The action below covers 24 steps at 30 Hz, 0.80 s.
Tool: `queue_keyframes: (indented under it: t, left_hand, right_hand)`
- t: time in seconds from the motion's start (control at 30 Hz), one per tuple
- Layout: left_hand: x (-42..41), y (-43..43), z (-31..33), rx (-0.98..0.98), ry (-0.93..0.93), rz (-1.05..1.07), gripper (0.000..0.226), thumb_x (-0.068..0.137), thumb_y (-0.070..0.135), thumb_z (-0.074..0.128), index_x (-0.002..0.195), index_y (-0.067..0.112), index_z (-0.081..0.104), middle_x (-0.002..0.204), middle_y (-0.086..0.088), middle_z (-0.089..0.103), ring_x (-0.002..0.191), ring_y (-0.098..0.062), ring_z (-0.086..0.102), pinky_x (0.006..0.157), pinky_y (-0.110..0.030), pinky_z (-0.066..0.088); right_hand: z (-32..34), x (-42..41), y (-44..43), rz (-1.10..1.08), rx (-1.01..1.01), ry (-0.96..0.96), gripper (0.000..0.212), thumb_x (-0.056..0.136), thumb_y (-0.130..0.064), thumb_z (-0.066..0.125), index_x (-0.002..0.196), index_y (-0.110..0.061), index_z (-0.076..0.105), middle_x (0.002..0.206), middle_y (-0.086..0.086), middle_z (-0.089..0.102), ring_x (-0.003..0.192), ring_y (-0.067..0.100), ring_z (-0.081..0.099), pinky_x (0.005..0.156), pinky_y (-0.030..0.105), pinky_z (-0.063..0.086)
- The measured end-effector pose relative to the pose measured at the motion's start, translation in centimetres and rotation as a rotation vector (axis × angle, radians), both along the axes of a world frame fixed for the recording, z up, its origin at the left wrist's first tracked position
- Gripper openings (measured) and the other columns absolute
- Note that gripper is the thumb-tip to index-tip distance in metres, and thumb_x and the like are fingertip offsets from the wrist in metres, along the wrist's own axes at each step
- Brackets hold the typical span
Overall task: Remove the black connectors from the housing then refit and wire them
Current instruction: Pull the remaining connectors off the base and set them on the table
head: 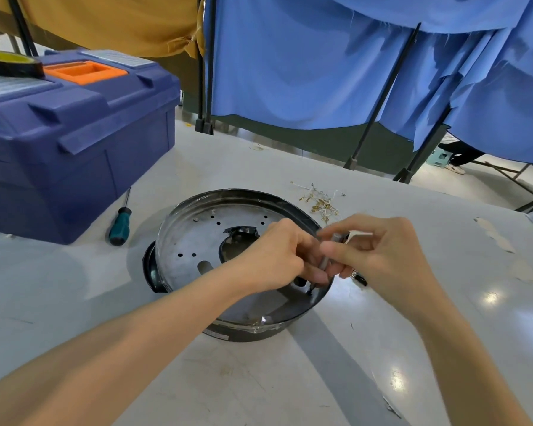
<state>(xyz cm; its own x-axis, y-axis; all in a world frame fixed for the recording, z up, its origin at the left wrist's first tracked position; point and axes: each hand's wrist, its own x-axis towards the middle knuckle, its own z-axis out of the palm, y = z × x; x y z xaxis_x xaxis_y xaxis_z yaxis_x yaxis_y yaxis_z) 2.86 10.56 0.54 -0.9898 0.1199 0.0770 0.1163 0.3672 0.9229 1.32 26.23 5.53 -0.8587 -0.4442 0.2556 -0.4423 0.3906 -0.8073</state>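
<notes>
**Housing** point(166, 241): round, black, with a perforated metal plate inside. It is set on the grey table point(290, 388) at centre, and both hands are placed over its right rim.

**Left hand** point(277, 256): fingers are curled, and the tips are closed against the lower end of a grey metal rod point(329, 252). Whether anything else is pinched there cannot be told.

**Right hand** point(379, 250): fingers are clenched round the same rod, with the thumb pressed on its shaft. A slender black piece with a silver band point(361, 279) is seen protruding beneath this hand, just outside the rim.

**Small black part** point(310, 291): seen on the housing's inner wall, directly below the fingertips. Whether it is a connector cannot be told.

**Screwdriver** point(120, 224): green-handled, laid left of the housing.

**Toolbox** point(74, 133): blue, with an orange recess in the lid, placed far left. A black tape roll point(10, 65) is set on top.

**Brass terminals with white leads** point(320, 204): heaped just beyond the housing's far right edge.

**Backdrop**: blue curtain point(320, 72) and mustard cloth point(120, 23), hung behind the table.
</notes>
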Motion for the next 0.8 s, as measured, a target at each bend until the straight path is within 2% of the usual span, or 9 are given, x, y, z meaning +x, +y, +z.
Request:
queue_keyframes:
  t: [0.07,0.13,0.2,0.27,0.37,0.5,0.6,0.7,0.8]
  left_hand:
    - [-0.1,0.0,0.0,-0.024,-0.006,-0.003,0.015,0.072,0.003,0.08,0.072,0.016,0.074,0.076,-0.005,0.074,0.076,-0.013,0.069,0.081,-0.033,0.055]
    - [-0.1,0.0,0.2,-0.014,-0.028,-0.013,0.015,0.071,0.005,0.082,0.071,0.018,0.074,0.074,-0.002,0.074,0.072,-0.011,0.067,0.077,-0.03,0.055]
    - [0.1,0.0,0.4,0.013,-0.032,-0.015,0.016,0.068,0.007,0.084,0.069,0.019,0.074,0.069,0.0,0.072,0.065,-0.008,0.065,0.069,-0.027,0.053]
    - [0.3,0.1,0.6,0.021,-0.023,0.007,0.018,0.062,0.013,0.089,0.072,0.016,0.074,0.07,-0.002,0.073,0.065,-0.014,0.066,0.068,-0.03,0.054]
    - [0.3,0.3,0.7,-0.021,0.023,0.037,0.025,0.059,0.015,0.089,0.079,0.008,0.075,0.073,-0.008,0.073,0.069,-0.024,0.067,0.07,-0.035,0.055]
    - [0.2,0.7,0.6,-0.045,0.054,0.04,0.016,0.063,0.005,0.083,0.077,0.007,0.075,0.07,-0.011,0.071,0.061,-0.013,0.06,0.058,-0.028,0.051]
    - [0.1,0.6,0.6,-0.02,0.042,0.04,0.013,0.065,0.004,0.083,0.071,0.011,0.074,0.07,-0.012,0.07,0.063,-0.014,0.059,0.064,-0.033,0.052]
    - [-0.2,0.0,0.3,0.01,0.007,0.037,0.034,0.069,0.002,0.082,0.052,0.026,0.066,0.056,0.004,0.064,0.058,-0.004,0.057,0.063,-0.022,0.046]
    - [-0.4,-0.1,0.3,0.02,-0.036,0.007,0.036,0.069,0.006,0.083,0.049,0.029,0.064,0.054,0.011,0.062,0.054,0.003,0.056,0.06,-0.011,0.042]
  right_hand:
    - [0.6,-0.3,0.4,0.06,0.009,0.045,0.015,0.075,0.011,0.073,0.08,-0.003,0.074,0.058,0.008,0.066,0.043,0.015,0.061,0.048,0.018,0.049]
    - [0.1,-0.4,-0.1,-0.012,-0.005,0.098,0.019,0.073,0.018,0.069,0.07,0.0,0.07,0.048,0.008,0.061,0.038,0.012,0.058,0.044,0.019,0.048]
    - [-0.9,-0.3,-0.9,-0.13,-0.027,0.132,0.025,0.069,0.02,0.068,0.062,-0.003,0.067,0.045,0.007,0.057,0.039,0.018,0.058,0.043,0.027,0.05]
    - [-2.0,-0.1,-1.6,-0.247,-0.055,0.177,0.027,0.066,0.018,0.067,0.059,-0.008,0.066,0.047,0.004,0.057,0.047,0.027,0.06,0.049,0.034,0.051]
    - [-3.3,0.5,-2.4,-0.431,-0.074,0.286,0.021,0.064,0.012,0.066,0.062,-0.01,0.066,0.052,-0.001,0.056,0.051,0.019,0.055,0.051,0.022,0.041]
    - [-4.2,1.3,-2.4,-0.517,-0.048,0.346,0.015,0.065,0.008,0.067,0.066,-0.008,0.066,0.053,-0.003,0.051,0.052,0.019,0.048,0.053,0.02,0.033]
    - [-3.3,0.6,-1.9,-0.365,-0.036,0.258,0.018,0.07,0.005,0.071,0.067,-0.013,0.068,0.052,-0.005,0.054,0.052,0.016,0.05,0.053,0.025,0.038]
    - [-1.2,-1.1,-0.3,0.002,-0.024,0.109,0.019,0.077,0.002,0.073,0.075,-0.017,0.076,0.065,0.001,0.071,0.065,0.021,0.066,0.065,0.034,0.053]
    - [-0.2,-2.6,1.1,0.247,-0.09,-0.033,0.02,0.077,0.005,0.071,0.087,-0.012,0.077,0.08,0.009,0.075,0.079,0.029,0.071,0.075,0.035,0.058]
